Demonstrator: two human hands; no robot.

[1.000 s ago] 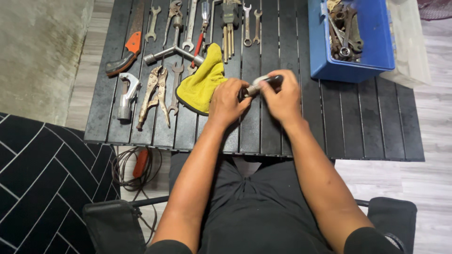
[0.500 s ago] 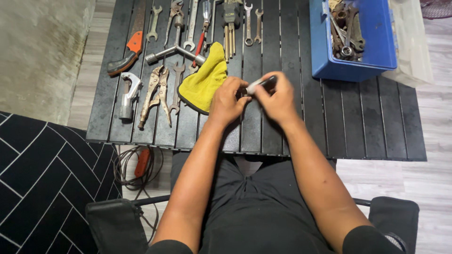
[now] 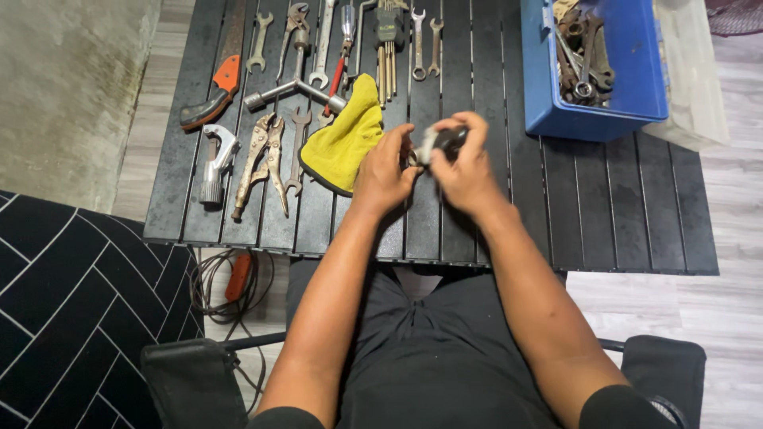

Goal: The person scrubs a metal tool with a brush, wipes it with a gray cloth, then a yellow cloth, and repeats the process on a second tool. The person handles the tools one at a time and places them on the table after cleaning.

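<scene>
Evidently stiff and light, the small dark metal tool (image 3: 447, 141) at frame centre sits pinched between right hand (image 3: 465, 171) and left hand (image 3: 381, 176) fingertips, best gripped mid-body.

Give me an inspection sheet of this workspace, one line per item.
Surface: black slatted table, bare on the person's right.
Job's things: small dark and grey tool, held above the table; its kind is too hidden to tell.
Clutter: yellow glove beside the left hand; locking pliers, pipe cutter, hand saw, three-way socket wrench, row of spanners; blue bin holding rusty tools.
Hands: left hand and right hand both grip the small tool.
Cables: coiled dark cable on the floor with an orange object.
Surroundings: grey rug, black patterned mat, wood-look floor.
</scene>
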